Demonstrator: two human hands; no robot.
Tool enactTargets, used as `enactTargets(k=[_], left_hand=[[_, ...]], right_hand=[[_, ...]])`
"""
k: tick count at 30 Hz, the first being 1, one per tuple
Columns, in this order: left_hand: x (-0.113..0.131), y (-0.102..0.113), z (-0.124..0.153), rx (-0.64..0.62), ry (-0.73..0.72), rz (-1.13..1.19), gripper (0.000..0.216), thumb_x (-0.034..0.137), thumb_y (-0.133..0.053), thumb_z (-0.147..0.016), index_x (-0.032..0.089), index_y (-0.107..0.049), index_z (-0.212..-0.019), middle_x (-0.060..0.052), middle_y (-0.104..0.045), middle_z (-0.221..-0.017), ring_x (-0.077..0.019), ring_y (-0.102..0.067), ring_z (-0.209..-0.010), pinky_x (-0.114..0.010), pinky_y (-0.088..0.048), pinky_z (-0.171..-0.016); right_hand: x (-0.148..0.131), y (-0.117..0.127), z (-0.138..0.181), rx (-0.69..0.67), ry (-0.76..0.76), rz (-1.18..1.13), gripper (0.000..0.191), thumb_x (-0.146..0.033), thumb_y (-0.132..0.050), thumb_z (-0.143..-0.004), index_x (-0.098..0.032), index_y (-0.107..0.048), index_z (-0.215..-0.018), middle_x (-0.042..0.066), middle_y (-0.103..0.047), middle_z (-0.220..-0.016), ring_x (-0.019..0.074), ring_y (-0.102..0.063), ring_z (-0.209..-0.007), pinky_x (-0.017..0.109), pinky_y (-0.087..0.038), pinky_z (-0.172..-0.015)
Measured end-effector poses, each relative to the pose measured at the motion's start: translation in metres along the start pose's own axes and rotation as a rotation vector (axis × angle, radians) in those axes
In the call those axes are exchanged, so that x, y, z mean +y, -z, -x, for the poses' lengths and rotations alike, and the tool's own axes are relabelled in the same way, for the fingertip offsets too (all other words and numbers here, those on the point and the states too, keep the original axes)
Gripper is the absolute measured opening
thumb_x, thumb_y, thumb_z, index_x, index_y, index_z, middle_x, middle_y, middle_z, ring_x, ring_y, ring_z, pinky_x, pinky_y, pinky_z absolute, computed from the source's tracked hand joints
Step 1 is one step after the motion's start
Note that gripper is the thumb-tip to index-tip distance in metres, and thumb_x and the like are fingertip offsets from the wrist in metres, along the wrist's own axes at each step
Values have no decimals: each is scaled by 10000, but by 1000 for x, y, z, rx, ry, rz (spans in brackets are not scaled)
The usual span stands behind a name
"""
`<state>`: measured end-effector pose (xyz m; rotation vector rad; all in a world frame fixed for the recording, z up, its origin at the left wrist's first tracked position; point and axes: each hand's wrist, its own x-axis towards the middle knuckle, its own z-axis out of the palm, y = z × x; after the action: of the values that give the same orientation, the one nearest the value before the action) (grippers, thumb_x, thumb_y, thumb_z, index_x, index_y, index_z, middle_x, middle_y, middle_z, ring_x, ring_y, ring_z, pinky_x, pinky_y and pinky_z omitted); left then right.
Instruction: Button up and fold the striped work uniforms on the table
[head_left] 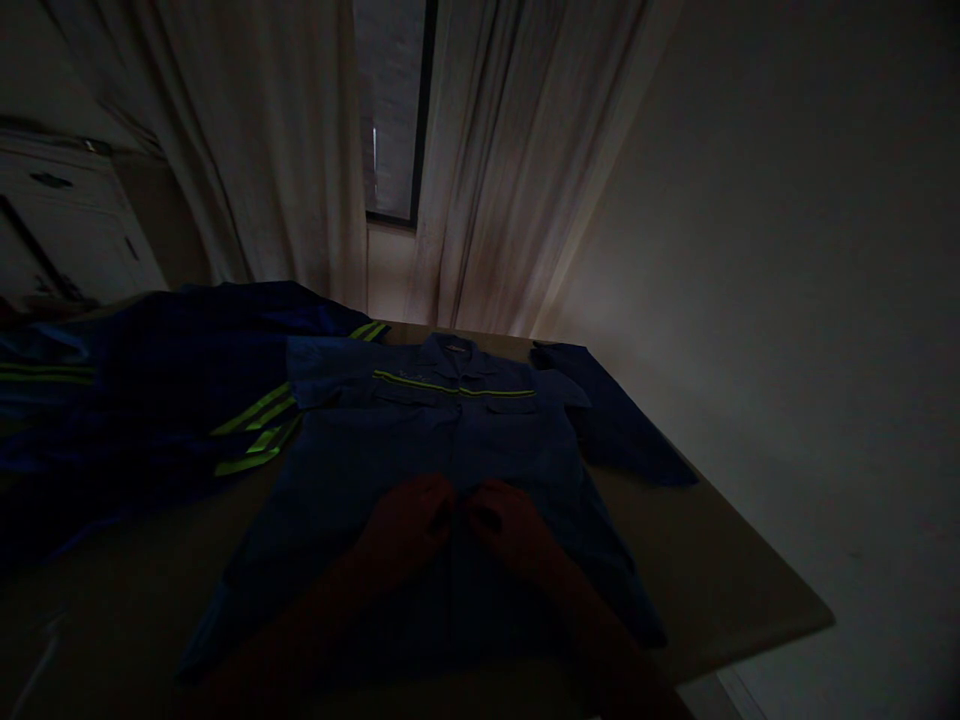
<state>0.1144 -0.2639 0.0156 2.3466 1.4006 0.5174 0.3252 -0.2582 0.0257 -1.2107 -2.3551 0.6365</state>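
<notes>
A dark blue short-sleeved work shirt [375, 450] lies spread face up, its collar at the far end and a yellow-green stripe across the chest. My left hand [411, 520] has its fingers pinched at the shirt's front opening, around mid-length. Close beside it, my right hand [506, 518] is pinched in the same way on the other side of the opening. Both appear to grip the shirt's front edges, though dim light obscures the fingertips.
Dark blue garments with yellow-green stripes [172, 370] are heaped on the left. Another folded dark blue garment [630, 430] lies to the right. The tan tabletop [720, 570] ends near a pale wall [787, 300]. Curtains [285, 150] hang behind, and a white cabinet [67, 210] stands back left.
</notes>
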Motion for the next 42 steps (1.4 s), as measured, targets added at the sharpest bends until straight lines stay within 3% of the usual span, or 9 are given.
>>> enactTargets(k=[5,10,19,23,27,34,39,42], left_hand=[[1,-3,1,-30,-44,-16,160,137,-539,-889,235,-615,-989,-33,-653,-1045,-206,-608,-1002,-321,-437,-868],[1,-5,2,-14,-80,-22,144,140,-532,-917,234,-626,-973,-28,-651,-1010,-204,-616,-975,-320,-440,-847],[-3,8,1,-77,-87,27,140,161,-606,-843,238,-702,-912,-33,-676,-1001,-217,-632,-995,-316,-452,-852],[-4,13,2,-43,-95,105,118,239,-600,-873,229,-717,-882,-31,-669,-970,-194,-629,-932,-292,-450,-811],[-4,9,0,-53,-32,168,233,358,-555,-951,218,-713,-852,-30,-662,-926,-174,-622,-862,-278,-437,-753],[-11,-4,-3,-29,9,210,149,356,-623,-932,220,-684,-937,-29,-672,-977,-190,-616,-924,-297,-435,-810],[-7,-4,0,21,-16,171,99,288,-617,-912,221,-653,-975,-32,-655,-998,-200,-607,-939,-312,-430,-832],[-6,-2,2,58,-20,95,127,334,-614,-919,213,-627,-953,-37,-650,-973,-213,-599,-911,-328,-426,-819]], right_hand=[[2,-1,0,17,-2,-9,54,-182,-677,-907,-216,-718,-900,11,-681,-888,158,-632,-834,262,-443,-752],[2,-1,-1,11,-12,-31,73,-152,-693,-895,-214,-715,-928,13,-683,-909,161,-635,-860,259,-449,-759],[4,-3,-1,0,-30,-111,40,-218,-712,-909,-230,-735,-940,20,-711,-942,178,-658,-892,278,-474,-792],[3,-3,-1,2,-31,-95,71,-194,-712,-907,-224,-727,-969,20,-705,-971,173,-654,-909,275,-467,-804],[2,-4,-1,-7,-45,-74,73,-182,-724,-899,-208,-717,-967,23,-694,-958,166,-648,-886,264,-463,-778],[5,-6,-2,18,-10,-115,65,-186,-714,-914,-220,-723,-969,18,-704,-962,171,-644,-915,266,-463,-796],[5,-6,-2,14,2,-76,51,-159,-700,-908,-210,-709,-902,13,-688,-913,167,-640,-879,261,-455,-766],[5,-5,-1,23,-6,-41,77,-139,-687,-904,-214,-695,-923,16,-679,-929,168,-638,-866,265,-457,-755]])
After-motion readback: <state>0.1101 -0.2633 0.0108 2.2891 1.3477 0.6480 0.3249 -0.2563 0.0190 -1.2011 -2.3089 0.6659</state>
